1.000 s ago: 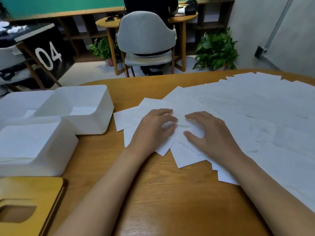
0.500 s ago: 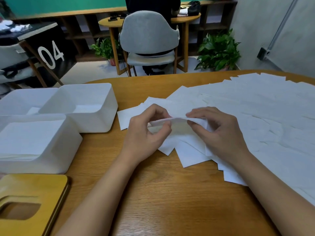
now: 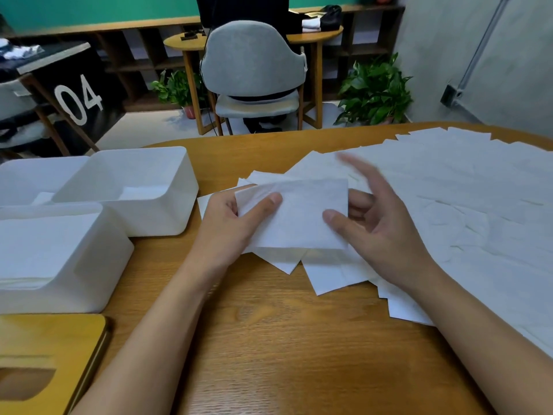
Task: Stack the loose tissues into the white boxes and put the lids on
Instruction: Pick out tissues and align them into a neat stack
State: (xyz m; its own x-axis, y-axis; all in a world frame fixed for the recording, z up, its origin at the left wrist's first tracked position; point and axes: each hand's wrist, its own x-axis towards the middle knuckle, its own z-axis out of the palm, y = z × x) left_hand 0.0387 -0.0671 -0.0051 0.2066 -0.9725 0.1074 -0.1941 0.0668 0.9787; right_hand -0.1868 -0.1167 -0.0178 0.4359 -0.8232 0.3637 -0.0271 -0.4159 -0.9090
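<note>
A single white tissue is lifted off the spread of loose tissues that covers the right half of the table. My left hand pinches its left edge between thumb and fingers. My right hand is at its right edge, thumb on the sheet, fingers spread and blurred. Three white boxes stand at the left: the near box holds a stack of tissues, the middle box has a few at its bottom, and a far box sits behind them.
A wooden lid with a slot lies at the near left corner of the wooden table. Beyond the table stand a grey chair, a small round table and potted plants.
Both hands went from pressing flat on the tissues to pinching one sheet and lifting it clear of the pile. My right fingers have now spread away from the sheet.
</note>
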